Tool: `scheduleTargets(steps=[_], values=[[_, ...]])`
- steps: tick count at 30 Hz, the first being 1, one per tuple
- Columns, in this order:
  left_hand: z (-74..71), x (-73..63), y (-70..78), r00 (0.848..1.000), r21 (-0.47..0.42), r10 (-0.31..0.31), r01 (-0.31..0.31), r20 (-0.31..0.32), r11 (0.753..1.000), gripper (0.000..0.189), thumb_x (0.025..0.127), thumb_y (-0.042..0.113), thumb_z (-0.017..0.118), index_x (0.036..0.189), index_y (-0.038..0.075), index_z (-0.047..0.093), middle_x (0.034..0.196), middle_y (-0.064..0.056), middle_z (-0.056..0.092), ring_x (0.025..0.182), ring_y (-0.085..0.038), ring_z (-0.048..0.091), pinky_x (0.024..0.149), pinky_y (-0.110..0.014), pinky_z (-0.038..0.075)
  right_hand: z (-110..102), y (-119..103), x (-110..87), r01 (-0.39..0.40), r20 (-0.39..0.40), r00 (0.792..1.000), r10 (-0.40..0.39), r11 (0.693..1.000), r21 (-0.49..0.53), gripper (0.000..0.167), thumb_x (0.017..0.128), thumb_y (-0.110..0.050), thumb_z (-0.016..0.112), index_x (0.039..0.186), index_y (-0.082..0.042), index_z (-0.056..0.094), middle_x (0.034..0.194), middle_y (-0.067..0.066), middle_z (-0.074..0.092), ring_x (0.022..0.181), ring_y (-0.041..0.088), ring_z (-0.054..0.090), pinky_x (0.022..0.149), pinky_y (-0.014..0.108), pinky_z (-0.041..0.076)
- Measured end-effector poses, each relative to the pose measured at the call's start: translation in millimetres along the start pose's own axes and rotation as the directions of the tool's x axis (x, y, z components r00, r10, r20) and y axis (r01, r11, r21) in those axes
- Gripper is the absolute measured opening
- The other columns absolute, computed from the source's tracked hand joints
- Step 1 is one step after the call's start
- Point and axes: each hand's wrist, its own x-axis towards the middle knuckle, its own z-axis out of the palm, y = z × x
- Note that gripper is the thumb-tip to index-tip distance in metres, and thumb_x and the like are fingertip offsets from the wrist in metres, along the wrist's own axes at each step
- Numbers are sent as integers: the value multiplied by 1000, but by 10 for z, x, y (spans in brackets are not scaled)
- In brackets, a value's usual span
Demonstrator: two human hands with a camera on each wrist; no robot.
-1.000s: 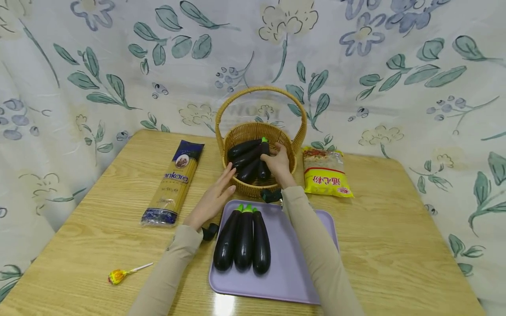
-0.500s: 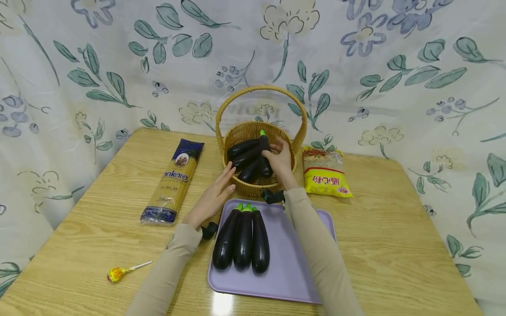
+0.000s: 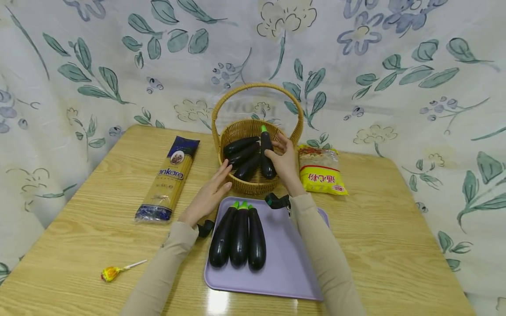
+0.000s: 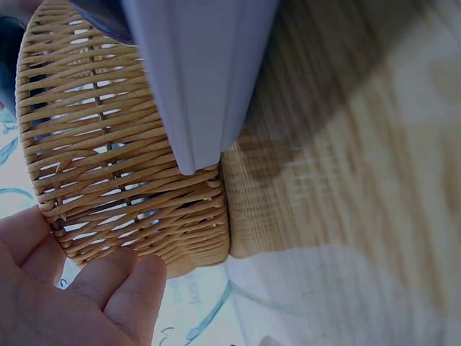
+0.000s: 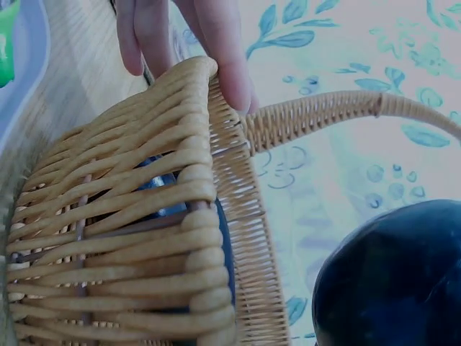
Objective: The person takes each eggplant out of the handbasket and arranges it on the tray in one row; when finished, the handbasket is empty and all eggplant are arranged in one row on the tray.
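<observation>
In the head view my right hand (image 3: 285, 160) pinches a dark eggplant (image 3: 266, 151) between thumb and fingers, its green stem end pointing away. The eggplant is over the right side of a wicker basket (image 3: 253, 188). Its rounded end (image 5: 396, 281) looms large in the right wrist view. Three more eggplants (image 3: 248, 168) lie inside the basket. My left hand (image 3: 207, 197) touches the basket's left rim with extended fingers, as the left wrist view also shows (image 4: 79, 303). In front, three eggplants (image 3: 239, 239) lie side by side on a lilac tray (image 3: 282, 267).
A pack of spaghetti (image 3: 168, 177) lies left of the basket. To its right is a yellow bag (image 3: 322, 171) of dry food. A lollipop (image 3: 110, 273) sits at the table's front left. Floral cloth (image 3: 237, 44) hangs behind, and the basket's tall handle (image 3: 257, 84) arches upward.
The right hand has lifted its eggplant from among the others and shifted it slightly right, apart from the pile. The left hand stays at the rim. The head view has shifted slightly.
</observation>
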Motion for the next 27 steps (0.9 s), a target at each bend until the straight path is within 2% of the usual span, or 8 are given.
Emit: scheduleTargets(steps=[7, 17, 22, 27], values=[[-2, -1, -4, 1000, -16, -13, 13, 15, 1000, 58, 105, 26, 41, 156, 11, 18, 165, -2, 3, 149, -36, 18, 115, -62, 21, -35, 2, -72, 6, -15, 1000, -6, 1000, -3, 66, 90, -5, 61, 148, -17, 35, 137, 13, 50, 118, 30, 50, 99, 42, 47], [-20, -2, -23, 999, -9, -24, 24, 26, 1000, 60, 105, 38, 37, 157, 14, 17, 165, 4, 1, 150, -32, 16, 116, -61, 21, -86, 0, -169, 8, 22, 1000, -8, 1000, -3, 63, 91, -7, 60, 148, -18, 35, 137, 13, 48, 122, 31, 52, 100, 45, 48], [-17, -6, -26, 1000, -14, -20, 21, 24, 1000, 59, 105, 34, 38, 157, 14, 18, 166, 0, 2, 150, -33, 16, 116, -61, 21, -87, -10, -210, 9, 34, 999, -9, 1000, 0, 62, 91, -7, 60, 147, -19, 36, 135, 12, 49, 121, 30, 53, 98, 44, 49], [-24, -1, -15, 999, -18, -18, 18, 27, 1000, 58, 105, 30, 39, 157, 14, 17, 165, 5, 0, 150, -32, 15, 117, -60, 21, -84, -38, -278, 4, 46, 999, -5, 1000, 9, 62, 91, -7, 60, 147, -20, 36, 136, 11, 49, 117, 28, 54, 94, 40, 50]])
